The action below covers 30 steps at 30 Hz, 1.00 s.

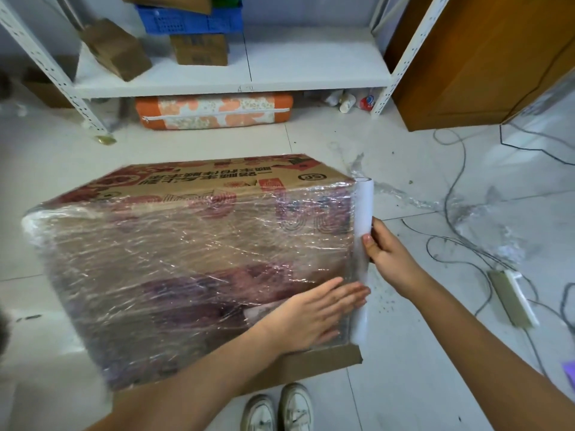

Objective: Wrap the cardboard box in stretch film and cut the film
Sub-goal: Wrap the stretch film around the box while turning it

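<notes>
A large cardboard box (pixel 174 194) with red print stands on the tiled floor, its near face covered in several layers of clear stretch film (pixel 186 259). The white film roll (pixel 364 209) stands upright against the box's right edge. My right hand (pixel 389 253) grips the roll at its middle. My left hand (pixel 314 315) lies flat with straight fingers on the filmed face, fingertips near the roll's lower part. A bare cardboard flap (pixel 326 362) shows under the box at the near right.
A white metal shelf (pixel 230 84) with small cardboard boxes and a blue crate stands behind. An orange cushion (pixel 214 112) lies under it. Cables, a power strip (pixel 513 297) and scraps of loose film lie on the floor at right. A wooden door (pixel 479 57) is at far right. My shoes (pixel 277 409) are below.
</notes>
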Each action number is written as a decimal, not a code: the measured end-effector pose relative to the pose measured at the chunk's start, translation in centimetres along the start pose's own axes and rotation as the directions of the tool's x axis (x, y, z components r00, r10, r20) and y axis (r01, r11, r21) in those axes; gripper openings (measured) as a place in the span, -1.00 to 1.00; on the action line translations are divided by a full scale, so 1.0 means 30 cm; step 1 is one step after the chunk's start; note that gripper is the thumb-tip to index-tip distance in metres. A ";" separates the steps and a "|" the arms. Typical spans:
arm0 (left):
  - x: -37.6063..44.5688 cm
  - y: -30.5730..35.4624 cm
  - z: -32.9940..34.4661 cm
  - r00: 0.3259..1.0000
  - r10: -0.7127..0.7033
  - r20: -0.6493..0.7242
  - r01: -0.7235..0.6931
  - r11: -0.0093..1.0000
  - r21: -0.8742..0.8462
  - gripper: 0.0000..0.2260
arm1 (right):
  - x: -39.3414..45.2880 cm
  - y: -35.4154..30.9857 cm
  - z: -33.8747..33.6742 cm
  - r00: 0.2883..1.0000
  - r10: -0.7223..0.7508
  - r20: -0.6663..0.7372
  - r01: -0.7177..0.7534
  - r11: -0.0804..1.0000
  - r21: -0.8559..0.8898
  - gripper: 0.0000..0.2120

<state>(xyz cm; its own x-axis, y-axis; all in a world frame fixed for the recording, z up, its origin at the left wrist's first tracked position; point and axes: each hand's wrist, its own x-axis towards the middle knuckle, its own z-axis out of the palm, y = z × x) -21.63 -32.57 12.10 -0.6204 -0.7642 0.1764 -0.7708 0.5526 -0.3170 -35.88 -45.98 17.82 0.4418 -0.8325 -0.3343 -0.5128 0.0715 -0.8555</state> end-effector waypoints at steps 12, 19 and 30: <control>0.002 -0.002 -0.081 0.936 -0.324 -0.137 0.332 0.943 0.036 -0.41 | -0.026 0.025 0.002 0.999 0.032 0.027 -0.032 0.999 0.011 -0.74; 0.228 -0.256 -0.178 0.571 -0.809 -0.142 0.790 0.588 -0.173 -0.47 | -0.041 -0.002 -0.015 0.986 0.123 0.115 -0.151 0.951 0.270 -0.70; 0.292 -0.306 -0.172 0.408 -0.907 -0.102 0.900 0.418 -0.125 -0.37 | 0.049 -0.001 -0.015 0.999 -0.020 0.041 0.016 0.996 0.082 -0.64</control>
<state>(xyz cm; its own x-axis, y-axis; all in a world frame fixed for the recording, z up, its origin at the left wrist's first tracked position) -20.73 -42.60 21.36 0.4318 -0.7788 0.4549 -0.8986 -0.4147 0.1430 -35.56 -47.45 17.53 0.4816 -0.8104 -0.3336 -0.4434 0.1030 -0.8904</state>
